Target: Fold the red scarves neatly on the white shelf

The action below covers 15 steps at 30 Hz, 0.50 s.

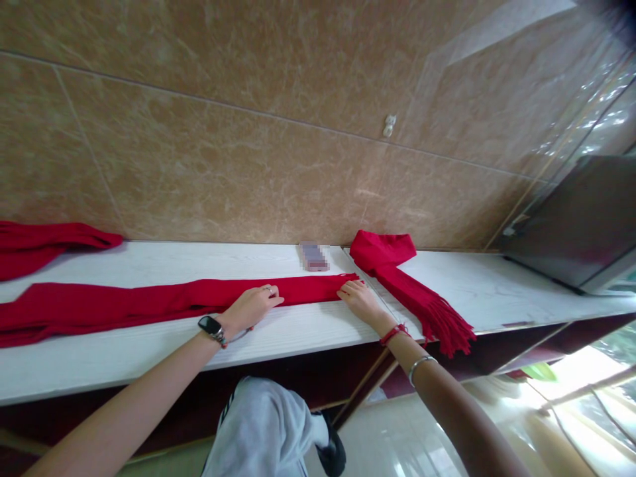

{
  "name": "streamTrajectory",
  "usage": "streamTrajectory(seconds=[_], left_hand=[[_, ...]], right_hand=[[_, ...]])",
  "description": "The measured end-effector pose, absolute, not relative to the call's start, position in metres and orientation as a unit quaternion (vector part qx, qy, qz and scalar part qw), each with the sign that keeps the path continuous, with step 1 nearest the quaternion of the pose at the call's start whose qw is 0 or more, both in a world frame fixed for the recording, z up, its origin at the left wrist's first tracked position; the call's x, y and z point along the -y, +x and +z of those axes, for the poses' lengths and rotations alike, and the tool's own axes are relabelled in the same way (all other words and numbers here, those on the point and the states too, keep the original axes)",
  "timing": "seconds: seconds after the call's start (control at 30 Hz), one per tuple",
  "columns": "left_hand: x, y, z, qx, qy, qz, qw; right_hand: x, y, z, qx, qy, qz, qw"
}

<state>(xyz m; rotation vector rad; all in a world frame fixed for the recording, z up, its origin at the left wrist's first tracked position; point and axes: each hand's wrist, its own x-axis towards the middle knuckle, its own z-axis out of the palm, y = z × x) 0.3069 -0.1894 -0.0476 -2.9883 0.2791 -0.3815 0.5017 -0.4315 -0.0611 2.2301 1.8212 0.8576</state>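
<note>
A long red scarf (163,298) lies stretched along the white counter, folded into a narrow strip. My left hand (252,306) rests on top of it near the middle, with its fingers laid against the cloth. At the scarf's right end, by a bit of fringe, my right hand (360,301) has its fingers bent closed over the cloth edge. Just beyond that hand is a second red scarf (382,250), loosely folded, whose fringed end hangs over the counter's front edge. Another red cloth (54,242) lies at the far left against the wall.
The white counter (278,331) runs along a brown tiled wall (223,165). Near the wall lies a blurred-out, phone-sized object (314,257). A dark grey appliance (571,218) stands on the right. Open shelving is below the counter, close to my knee (263,417).
</note>
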Motion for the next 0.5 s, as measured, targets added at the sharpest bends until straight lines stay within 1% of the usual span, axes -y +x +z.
streamTrajectory(seconds=[0.27,0.4,0.5], left_hand=[[0.183,0.302,-0.051,-0.119,-0.987,-0.110,0.017],[0.179,0.302,-0.058,-0.101,-0.986,-0.134,0.019],[0.179,0.302,-0.061,-0.099,-0.984,-0.150,0.016]], right_hand=[[0.430,0.490,-0.049,-0.620,0.736,0.259,0.085],[0.424,0.489,-0.052,-0.610,0.744,0.257,0.094],[0.426,0.495,-0.058,-0.603,0.746,0.272,0.076]])
